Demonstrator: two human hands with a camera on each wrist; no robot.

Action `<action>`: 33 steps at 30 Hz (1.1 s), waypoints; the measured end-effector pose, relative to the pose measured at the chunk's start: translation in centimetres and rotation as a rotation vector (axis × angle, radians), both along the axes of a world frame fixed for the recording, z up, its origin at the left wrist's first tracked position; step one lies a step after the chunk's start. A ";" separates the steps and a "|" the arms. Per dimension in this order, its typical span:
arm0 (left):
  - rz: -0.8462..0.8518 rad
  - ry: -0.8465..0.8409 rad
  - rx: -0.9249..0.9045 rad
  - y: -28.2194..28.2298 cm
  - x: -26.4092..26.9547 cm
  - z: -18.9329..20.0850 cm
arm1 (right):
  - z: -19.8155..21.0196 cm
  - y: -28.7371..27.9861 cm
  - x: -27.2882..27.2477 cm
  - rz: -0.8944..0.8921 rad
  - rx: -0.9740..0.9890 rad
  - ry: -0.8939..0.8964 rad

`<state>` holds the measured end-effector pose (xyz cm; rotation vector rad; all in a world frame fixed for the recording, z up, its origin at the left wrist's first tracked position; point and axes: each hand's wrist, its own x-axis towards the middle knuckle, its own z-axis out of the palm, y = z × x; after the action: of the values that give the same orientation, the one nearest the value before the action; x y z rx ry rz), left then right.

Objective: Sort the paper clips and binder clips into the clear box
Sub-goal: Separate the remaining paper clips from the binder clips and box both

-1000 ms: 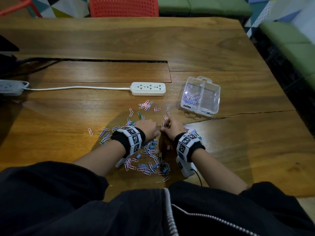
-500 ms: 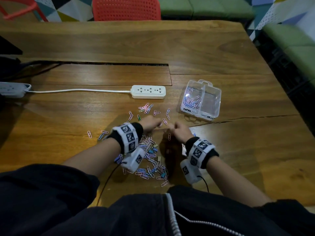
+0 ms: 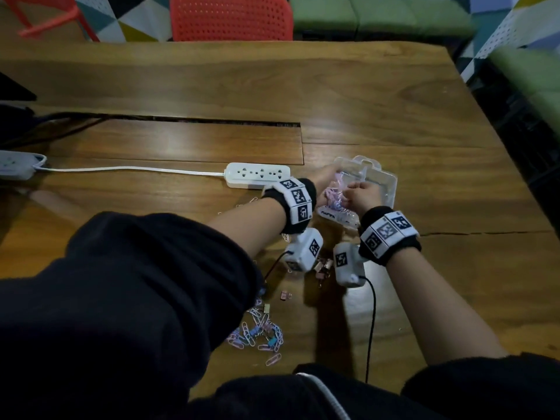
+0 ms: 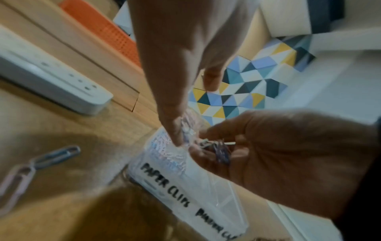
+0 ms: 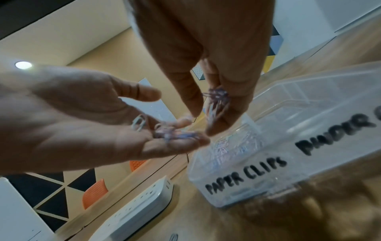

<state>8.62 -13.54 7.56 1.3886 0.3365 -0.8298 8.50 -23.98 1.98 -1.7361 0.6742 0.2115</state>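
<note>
The clear box (image 3: 383,180) lies open right of the power strip, with pink and blue paper clips (image 5: 228,146) in its left compartment, labelled "PAPER CLIPS". Both hands hover just above that compartment. My left hand (image 5: 177,117) is palm up with relaxed fingers, and a few paper clips (image 5: 175,136) lie on its fingertips. My right hand (image 5: 206,117) pinches a small bunch of paper clips (image 5: 217,99) between thumb and fingers. Several loose paper clips (image 3: 260,331) and small binder clips (image 3: 321,268) lie on the table (image 3: 454,283) near my body.
A white power strip (image 3: 257,175) with its cable lies just left of the box. A second strip (image 3: 15,165) sits at the far left edge. A red chair (image 3: 230,16) and green seats stand beyond the table. My dark sleeve hides part of the clip pile.
Both hands left the clip pile near my body and moved forward and right to the clear box, carrying paper clips. The head view shifted closer and lower.
</note>
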 end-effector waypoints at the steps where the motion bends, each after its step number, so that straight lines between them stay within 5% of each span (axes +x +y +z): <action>1: 0.007 -0.002 -0.036 -0.3 0.2 -0.1 | 0.2 0.0 0.3 0.024 0.017 0.004; 9: -0.089 -0.078 0.002 -1.9 -0.1 0.0 | 0.7 -0.2 0.6 0.055 0.033 -0.040; 15: -0.417 -0.364 0.349 -2.4 0.7 -2.4 | -1.0 -0.6 -1.3 -0.077 0.042 -0.112; 20: -0.366 -0.427 0.333 -0.6 0.7 -2.8 | -1.5 0.5 -4.0 -0.108 -0.017 -0.224; 26: -0.222 -0.408 0.180 3.5 1.1 -3.0 | -2.6 3.9 -6.0 0.118 -0.145 -0.294; 29: -0.203 -0.499 0.446 6.7 1.2 -3.6 | -3.3 5.6 -6.4 0.337 -0.287 -0.209; 33: -0.490 -0.617 0.949 10.9 0.4 -5.9 | -4.0 7.2 -6.5 0.638 -0.517 -0.134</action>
<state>9.06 -2.68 1.67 2.5962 -0.1413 -0.5801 1.98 -16.73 -2.03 -2.4076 0.0475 0.3776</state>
